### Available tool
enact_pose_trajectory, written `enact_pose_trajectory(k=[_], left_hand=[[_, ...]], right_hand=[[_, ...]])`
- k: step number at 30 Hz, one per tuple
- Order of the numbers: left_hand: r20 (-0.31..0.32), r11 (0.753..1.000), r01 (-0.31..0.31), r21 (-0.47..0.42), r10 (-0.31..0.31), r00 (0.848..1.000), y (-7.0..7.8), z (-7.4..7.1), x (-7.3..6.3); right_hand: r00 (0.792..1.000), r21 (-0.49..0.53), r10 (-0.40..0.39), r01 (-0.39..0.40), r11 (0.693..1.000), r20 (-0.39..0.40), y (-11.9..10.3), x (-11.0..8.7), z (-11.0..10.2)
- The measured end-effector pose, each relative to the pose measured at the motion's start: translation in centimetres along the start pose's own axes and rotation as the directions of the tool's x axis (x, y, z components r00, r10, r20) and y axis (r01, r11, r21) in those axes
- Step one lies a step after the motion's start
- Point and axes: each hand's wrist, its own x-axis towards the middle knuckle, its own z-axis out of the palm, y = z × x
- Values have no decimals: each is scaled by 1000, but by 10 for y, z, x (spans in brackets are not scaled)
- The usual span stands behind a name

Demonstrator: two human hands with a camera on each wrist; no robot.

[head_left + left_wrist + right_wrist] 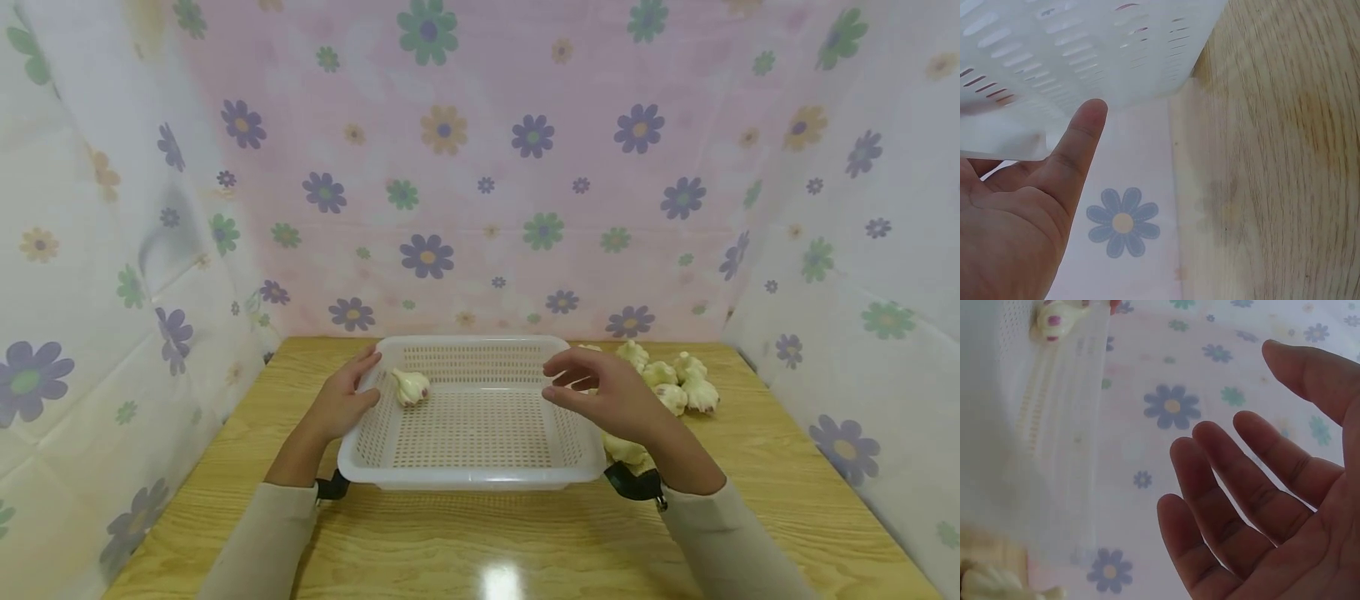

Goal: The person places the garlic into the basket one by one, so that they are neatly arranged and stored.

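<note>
A white plastic basket [472,478] with slotted walls stands before me on the table. My left hand [345,400] holds its left side, thumb over the rim. In the left wrist view, one finger of the left hand [1054,169] lies extended along the outer wall. One garlic bulb [411,387] lies inside the basket, near its left end. Above the basket's right rim hovers my right hand [600,387], fingers loosely bent and apart, holding nothing. In the right wrist view, the right hand [1272,512] shows its palm and spread fingers.
Several garlic bulbs [670,398] lie in a group right of the basket, partly hidden behind my right hand. The wood-grain table [420,550] is enclosed by flowered cloth [495,158] at the back and both sides.
</note>
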Motion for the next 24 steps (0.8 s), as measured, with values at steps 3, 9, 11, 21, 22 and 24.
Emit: enact_pose_trajectory(k=[3,9,11,21,22,24], left_hand=[[4,1000,5,4,-5,1000,0,1,0],[-4,999,4,34,-4,1000,0,0,1],[-6,999,-4,41,4,1000,-1,-1,1],[-4,1000,3,27,-3,1000,-5,0,1],[-5,1000,1,29,-1,1000,-5,0,1],[-4,1000,-4,29,4,1000,-5,0,2]], right_hand=[[999,-11,30,-31,999,-33,10,-10,-5],[998,-13,38,-39,999,-57,34,-25,-15],[998,-15,34,-35,999,-58,41,-30,-19],[995,22,72,-71,997,-65,78,-49,-41],[994,32,84,-83,996,-62,83,-51,-43],[994,39,97,-95,995,-58,92,-54,-49]])
